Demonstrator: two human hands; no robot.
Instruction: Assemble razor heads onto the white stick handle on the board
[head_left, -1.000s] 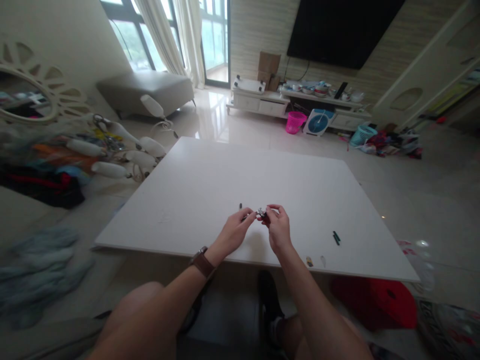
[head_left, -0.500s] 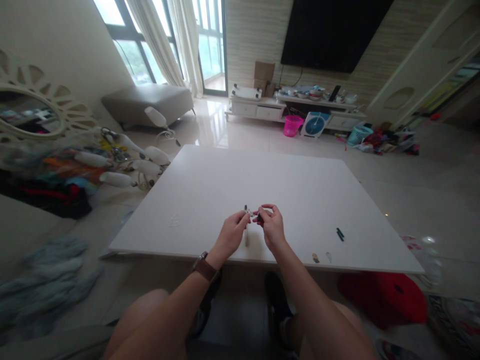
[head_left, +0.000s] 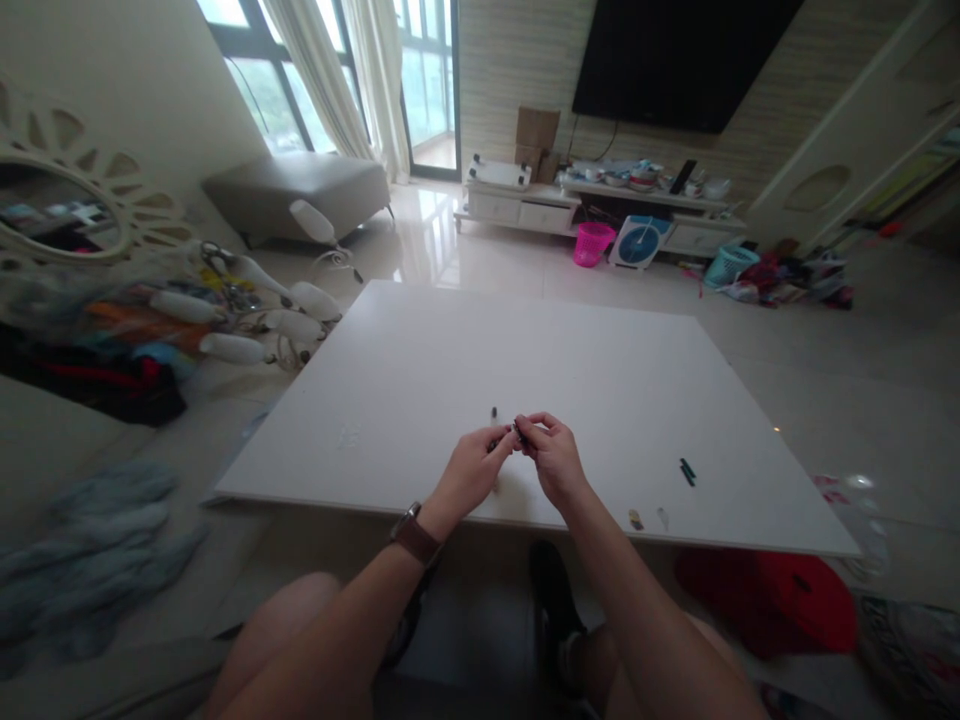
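Observation:
My left hand [head_left: 478, 462] and my right hand [head_left: 553, 455] meet above the near middle of the white table [head_left: 600, 370]. Both are closed, with fingertips touching around a small dark piece [head_left: 519, 431] too small to name. A second dark bit [head_left: 493, 445] shows at the left thumb and index finger. Behind my left hand, a slim light object with a dark tip [head_left: 494, 412] is partly hidden. Right of my hands lie two dark green sticks [head_left: 688, 472], a small yellow-and-dark piece [head_left: 636, 519] and a clear little piece [head_left: 662, 517].
Small whitish bits [head_left: 348, 438] lie on the table's left side. A white-shaded lamp [head_left: 289, 325] stands close to the left edge. A red stool-like object [head_left: 799, 605] sits below the near right edge. Beyond the table are a pink basket [head_left: 592, 245] and a blue-and-white fan [head_left: 640, 242].
My hands have come closer together, and their fingertips now touch around the small dark piece. The view has shifted slightly.

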